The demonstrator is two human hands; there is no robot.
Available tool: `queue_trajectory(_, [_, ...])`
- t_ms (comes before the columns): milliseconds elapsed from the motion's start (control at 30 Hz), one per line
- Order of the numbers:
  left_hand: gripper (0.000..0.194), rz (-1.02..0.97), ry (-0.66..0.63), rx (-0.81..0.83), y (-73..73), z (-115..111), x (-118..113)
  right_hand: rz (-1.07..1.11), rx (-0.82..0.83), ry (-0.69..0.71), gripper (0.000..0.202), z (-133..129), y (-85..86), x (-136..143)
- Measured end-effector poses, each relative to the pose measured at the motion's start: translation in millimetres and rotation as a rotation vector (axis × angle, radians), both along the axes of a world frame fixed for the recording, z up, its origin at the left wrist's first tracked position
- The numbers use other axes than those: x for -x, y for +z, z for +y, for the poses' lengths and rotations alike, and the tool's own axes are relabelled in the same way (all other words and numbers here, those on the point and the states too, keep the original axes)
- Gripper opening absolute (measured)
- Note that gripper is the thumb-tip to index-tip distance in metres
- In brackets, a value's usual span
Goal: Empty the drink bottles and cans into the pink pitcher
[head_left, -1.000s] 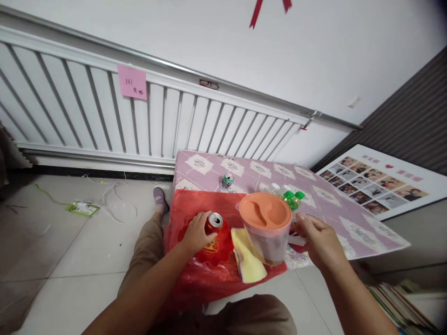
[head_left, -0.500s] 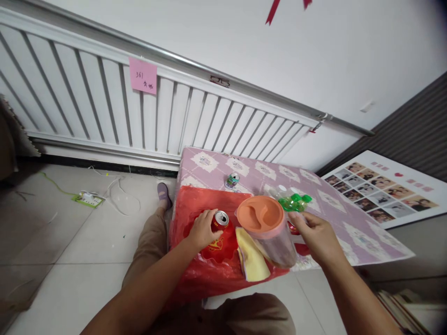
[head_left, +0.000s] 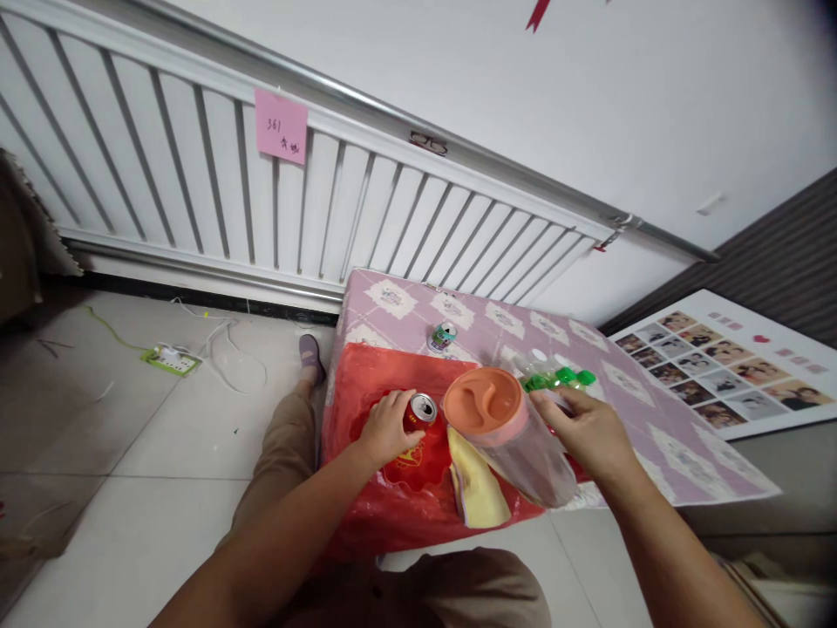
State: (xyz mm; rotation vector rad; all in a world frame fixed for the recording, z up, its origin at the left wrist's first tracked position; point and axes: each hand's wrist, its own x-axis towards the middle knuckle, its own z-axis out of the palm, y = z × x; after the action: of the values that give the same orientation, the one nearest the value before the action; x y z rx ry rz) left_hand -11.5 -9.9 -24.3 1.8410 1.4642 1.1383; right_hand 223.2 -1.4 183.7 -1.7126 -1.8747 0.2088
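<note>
My left hand (head_left: 387, 427) is wrapped round a red drink can (head_left: 420, 412), its opened top facing up. My right hand (head_left: 584, 429) grips the handle of a clear plastic pitcher (head_left: 529, 458) with an orange lid (head_left: 485, 399). The pitcher leans to the left, its lid close to the can. Below both is a red plate with a scalloped edge and gold print (head_left: 413, 475), partly covered by my left hand. A folded yellow cloth (head_left: 480, 488) lies beside the plate, under the pitcher. Whether any liquid is flowing, I cannot tell.
A green can (head_left: 443, 336) stands farther back on the patterned tablecloth (head_left: 503, 321). Several clear bottles with green caps (head_left: 566, 377) lie behind the pitcher. Red plastic sheeting (head_left: 366, 362) covers the table's left part. A white radiator (head_left: 314, 205) runs along the wall.
The pitcher leans further, its base swinging right and its lid staying close to the can. The whole view has shifted slightly. Both hands keep their holds.
</note>
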Motion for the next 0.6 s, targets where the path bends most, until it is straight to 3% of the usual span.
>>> queue_trajectory(600, [0.075,0.026,0.017,0.020,6.0,-2,2,-0.142,0.034,0.034,0.035,11,-3.4,8])
